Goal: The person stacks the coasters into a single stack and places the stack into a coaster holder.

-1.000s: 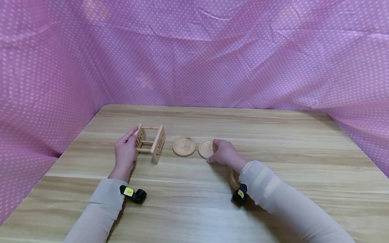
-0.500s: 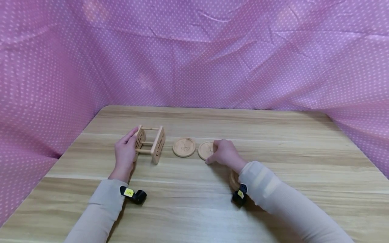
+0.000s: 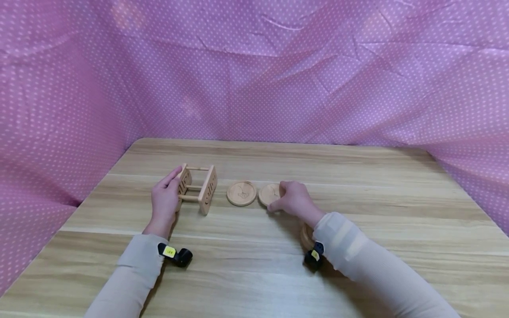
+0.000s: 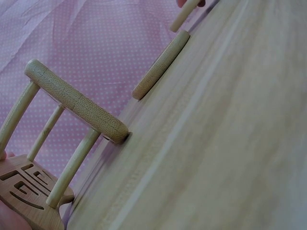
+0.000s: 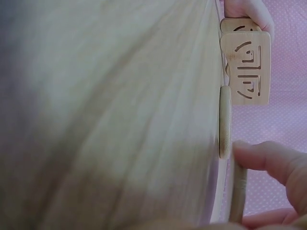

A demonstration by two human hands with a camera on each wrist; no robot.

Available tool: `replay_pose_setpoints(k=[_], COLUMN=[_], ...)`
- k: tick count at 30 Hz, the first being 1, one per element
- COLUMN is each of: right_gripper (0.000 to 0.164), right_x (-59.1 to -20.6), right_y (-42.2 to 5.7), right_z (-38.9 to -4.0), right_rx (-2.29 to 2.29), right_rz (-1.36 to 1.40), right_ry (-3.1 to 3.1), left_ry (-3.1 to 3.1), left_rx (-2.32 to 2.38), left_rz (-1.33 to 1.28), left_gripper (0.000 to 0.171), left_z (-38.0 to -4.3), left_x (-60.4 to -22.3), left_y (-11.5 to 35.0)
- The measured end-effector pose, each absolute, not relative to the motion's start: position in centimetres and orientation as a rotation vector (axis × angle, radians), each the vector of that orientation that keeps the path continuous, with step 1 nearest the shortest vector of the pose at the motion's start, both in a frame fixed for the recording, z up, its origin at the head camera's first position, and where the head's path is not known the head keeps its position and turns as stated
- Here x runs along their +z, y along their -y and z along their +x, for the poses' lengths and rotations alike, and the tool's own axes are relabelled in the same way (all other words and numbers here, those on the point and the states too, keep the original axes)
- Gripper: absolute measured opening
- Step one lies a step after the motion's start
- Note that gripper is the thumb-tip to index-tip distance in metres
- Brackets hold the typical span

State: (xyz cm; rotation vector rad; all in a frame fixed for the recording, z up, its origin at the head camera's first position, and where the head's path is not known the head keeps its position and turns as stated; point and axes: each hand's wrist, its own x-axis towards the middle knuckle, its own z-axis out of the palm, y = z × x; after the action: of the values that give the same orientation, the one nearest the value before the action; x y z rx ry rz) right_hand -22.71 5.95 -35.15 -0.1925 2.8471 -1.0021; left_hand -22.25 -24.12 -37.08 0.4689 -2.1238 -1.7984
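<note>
My left hand [image 3: 165, 201] holds the left panel of a wooden coaster rack [image 3: 207, 190], two cut-out end panels joined by thin dowels. In the left wrist view the rack's far panel [image 4: 76, 100] stands on the table, with a thumb and a fingertip at the near panel. My right hand [image 3: 296, 201] pinches a round wooden coaster [image 3: 268, 194] by its edges, thumb at the front. The right wrist view shows this coaster [image 5: 238, 191] edge-on, slightly off the tabletop. Between rack and right hand, a second coaster [image 3: 241, 193] with an engraved leaf-like design lies flat.
Another round wooden piece [image 3: 306, 236] lies beneath my right wrist, mostly hidden by the sleeve and the black wrist camera [image 3: 313, 258]. The wood-grain table [image 3: 238, 274] reaches back to a pink dotted cloth [image 3: 254, 88] hanging behind and at both sides.
My right thumb has shifted slightly left along the coaster's front edge, and that coaster has risen a little toward the flat one. The left hand and the rack stay put.
</note>
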Motion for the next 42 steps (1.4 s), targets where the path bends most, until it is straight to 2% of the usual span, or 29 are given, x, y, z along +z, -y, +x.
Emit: replay_pose_setpoints(k=[8,13,23,38,41,42], right_gripper=[0.039,0.073,0.087,0.086,0.079,0.072], right_x=[-34.8,-34.5,-34.2,-33.0,-32.9,-32.8], right_y=[-5.7,-5.6,-6.0,-7.1,-7.3,-7.4], right_z=[-22.7,-22.5,-22.3,-21.7,-21.5,-21.5], right_rx=[-1.072,-1.109,-1.200,-1.176,-1.184,-1.193], right_rz=[-0.184,-0.158,-0.127,-0.129,-0.145,-0.151], right_ry=[-2.859,-2.830,-2.752,-2.805,-2.836,-2.842], left_ry=[2.117,2.106,2.105,2.154,2.158,2.156], left_rx=[-1.792,-1.801,-1.791,-1.760,-1.750,-1.743], left_rz=[0.472,0.476,0.485,0.492,0.483,0.478], left_gripper=[0.036,0.035,0.035,0.034,0.034,0.034], left_z=[-22.1,-22.2,-22.2,-21.9,-21.9,-21.9], left_x=[-37.0,-37.1,-37.3,-37.2,-37.2,-37.2], left_y=[24.1,24.1,24.0,24.0,24.1,24.1])
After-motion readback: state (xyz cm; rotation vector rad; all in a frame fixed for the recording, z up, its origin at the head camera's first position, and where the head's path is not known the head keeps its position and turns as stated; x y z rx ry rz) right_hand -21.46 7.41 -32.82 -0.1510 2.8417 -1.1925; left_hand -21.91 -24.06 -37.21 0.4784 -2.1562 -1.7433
